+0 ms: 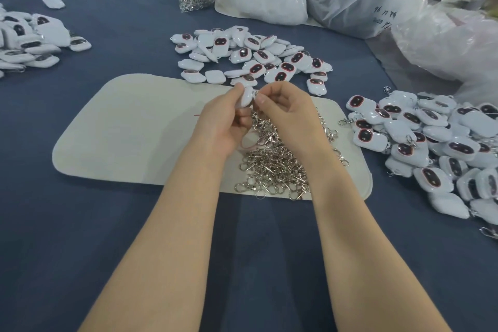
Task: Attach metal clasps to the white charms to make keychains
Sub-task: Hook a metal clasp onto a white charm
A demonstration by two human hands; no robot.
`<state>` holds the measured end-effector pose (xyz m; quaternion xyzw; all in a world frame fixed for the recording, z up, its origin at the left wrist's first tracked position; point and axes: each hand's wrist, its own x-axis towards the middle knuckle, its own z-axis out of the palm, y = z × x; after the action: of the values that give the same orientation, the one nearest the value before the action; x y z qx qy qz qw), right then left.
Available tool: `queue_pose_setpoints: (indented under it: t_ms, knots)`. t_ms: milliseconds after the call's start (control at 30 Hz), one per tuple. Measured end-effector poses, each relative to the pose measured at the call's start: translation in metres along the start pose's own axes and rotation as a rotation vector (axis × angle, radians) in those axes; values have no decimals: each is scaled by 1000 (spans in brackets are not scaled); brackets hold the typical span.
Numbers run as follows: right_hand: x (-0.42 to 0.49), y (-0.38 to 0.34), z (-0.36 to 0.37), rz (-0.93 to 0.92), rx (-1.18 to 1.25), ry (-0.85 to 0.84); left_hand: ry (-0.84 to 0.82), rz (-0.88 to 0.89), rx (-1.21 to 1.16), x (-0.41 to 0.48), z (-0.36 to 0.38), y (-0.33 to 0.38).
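Two bare forearms are reaching up from the near edge, crossing the blue counter and meeting over the pale mat. The hands are working close together, fingertips almost touching. The left hand is gripping one white charm, thumb and fingers curling round its lower body so that its long axis is running up and slightly away, with the top end pointing toward the other hand. The right hand is pinching a small metal piece right at that top end; it is too small to tell whether it is already hooking through the charm's loop. The coming move is probably turning on this: the loop end is lying just beside the right fingertips, so the right hand is the nearer one for threading while the left is only steadying. The loose clasps are lying heaped on the mat directly under both wrists. Bare charms are waiting just beyond the mat, and a pile of charms carrying clasps is lying off to the right
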<state>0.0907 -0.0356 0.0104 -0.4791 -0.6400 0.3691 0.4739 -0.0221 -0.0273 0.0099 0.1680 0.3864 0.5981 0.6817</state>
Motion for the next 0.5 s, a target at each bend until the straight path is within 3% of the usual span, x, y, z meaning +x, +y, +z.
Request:
queue_pose_setpoints:
  t_ms: [100,200,300,400,500]
  knots:
    - [1,2,-2,33,-16,-11,21,145,212,0,-1,-1]
    - [1,3,-5,91,-49,-35,98,527,661,-4,-1,-6]
    - [3,7,-12,161,-15,-66,40,817,993,-10,0,-10]
    - [3,10,-19,257,204,-135,-54,929,1133,-9,-2,-14]
    - [3,7,-20,311,362,-107,-68,969,1106,-10,0,-14]
